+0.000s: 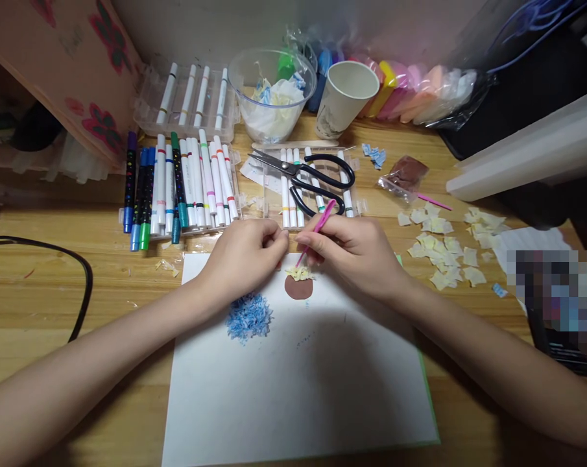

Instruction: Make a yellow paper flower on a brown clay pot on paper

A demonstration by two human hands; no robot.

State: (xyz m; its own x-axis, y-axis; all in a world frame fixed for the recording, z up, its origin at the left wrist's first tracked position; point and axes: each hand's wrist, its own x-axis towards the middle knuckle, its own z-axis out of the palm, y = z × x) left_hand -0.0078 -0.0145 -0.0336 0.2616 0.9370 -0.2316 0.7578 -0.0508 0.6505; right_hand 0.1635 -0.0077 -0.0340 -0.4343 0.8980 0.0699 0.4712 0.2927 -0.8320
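On a white sheet of paper (293, 389) lies a flat brown clay disc (298, 288), its upper edge covered with crumpled pale yellow paper bits (299, 272). My right hand (359, 250) pinches a thin pink clay tool (323, 217), whose tip points down at those yellow bits. Just left of the disc, my left hand (249, 253) rests on the sheet's upper part with its fingers curled and thumb pressed to them. Whatever sits in that pinch is hidden. Below the left wrist is a fluffy blue-and-white paper cluster (249, 316).
Black-handled scissors (303, 172) lie across a marker case behind my hands. Many markers (196, 181) stand left of them. A clear bowl (272, 97) and paper cup (346, 97) stand at the back. Yellow paper scraps (443, 253) and bagged brown clay (406, 175) lie right.
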